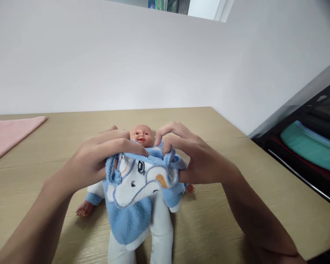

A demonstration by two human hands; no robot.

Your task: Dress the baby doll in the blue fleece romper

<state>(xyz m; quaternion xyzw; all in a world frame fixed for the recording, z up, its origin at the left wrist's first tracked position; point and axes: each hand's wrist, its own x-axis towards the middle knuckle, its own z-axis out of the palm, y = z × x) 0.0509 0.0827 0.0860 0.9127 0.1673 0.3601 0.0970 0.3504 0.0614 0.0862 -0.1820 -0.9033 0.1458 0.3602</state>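
Observation:
A baby doll [142,135] lies on its back on the table, its head away from me and its white legs [162,234] towards me. Over its body hangs a blue and white fleece doll garment [129,220] with an embroidered animal face. My left hand [99,154] is closed on the garment's upper left edge, thumb hidden by the cloth. On the other side, my right hand [192,154] grips the upper right edge near a small blue loop, its fingers bent. The doll's hand [84,209] sticks out of a white sleeve with a blue cuff.
The wooden table [222,220] reaches back to a white wall [112,58]. A pink cloth [11,134] lies at the far left. To the right, beyond the table edge, a black rack [275,143] holds folded fabrics, one of them green [310,146].

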